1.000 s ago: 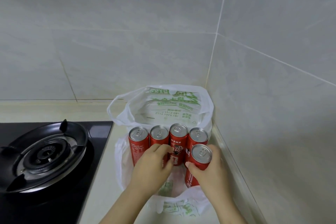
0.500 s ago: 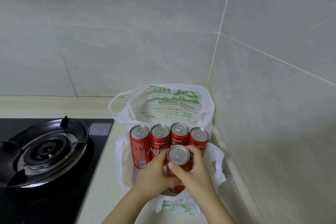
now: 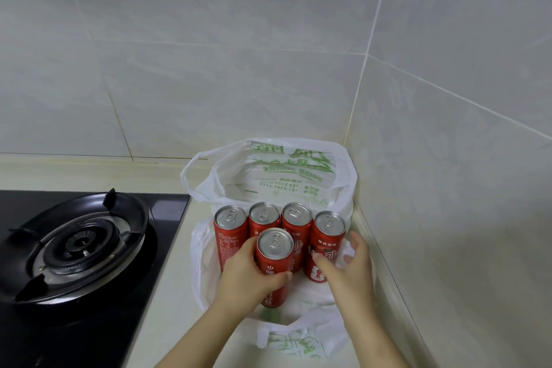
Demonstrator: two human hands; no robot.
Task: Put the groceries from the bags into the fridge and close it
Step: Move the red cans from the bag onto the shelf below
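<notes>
A white plastic bag (image 3: 298, 176) with green print stands open in the counter corner. Several red cans stand upright inside it in a row; the rightmost can (image 3: 327, 236) is nearest the wall. My left hand (image 3: 248, 275) grips a fifth red can (image 3: 273, 254), raised in front of the row. My right hand (image 3: 349, 266) is next to the rightmost can, with spread fingers reaching around its side and holding nothing. The fridge is out of view.
A black gas stove (image 3: 77, 248) with a round burner sits to the left on the pale counter (image 3: 179, 293). Tiled walls (image 3: 448, 158) close in behind and on the right of the bag.
The can went from my right hand to my left, which now holds it alone. My right hand let go and moved right toward the rightmost can.
</notes>
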